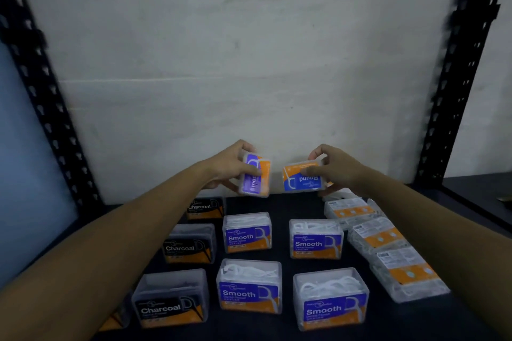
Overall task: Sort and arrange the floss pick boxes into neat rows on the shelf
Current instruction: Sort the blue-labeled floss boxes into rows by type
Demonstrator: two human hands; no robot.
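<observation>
You hold two floss pick boxes up near the back edge of the shelf (288,203), in front of the pale back wall (221,63). The box in your left hand (230,166) is turned on end (256,177), its purple and orange label running vertically; your fingers wrap over its top and left side and your thumb presses on the label, so the hand is clamped on it. The box in your right hand (336,167) sits level but upside down (302,178), its "Round" lettering inverted; your fingers curl over its top edge and right end, closed on it. The two boxes are close together but apart, with a gap between them.

Both forearms reach forward from the near corners and converge toward the back middle of the shelf.

Below the held boxes, four "Smooth" boxes (247,232) stand in two short rows toward the shelf's middle. Three "Charcoal" boxes (189,243) run along the left side, partly under your left forearm. Along the right edge, several boxes lie label-back-up in a slanted line (378,238).

Black perforated uprights (47,86) frame the shelf on either side.
</observation>
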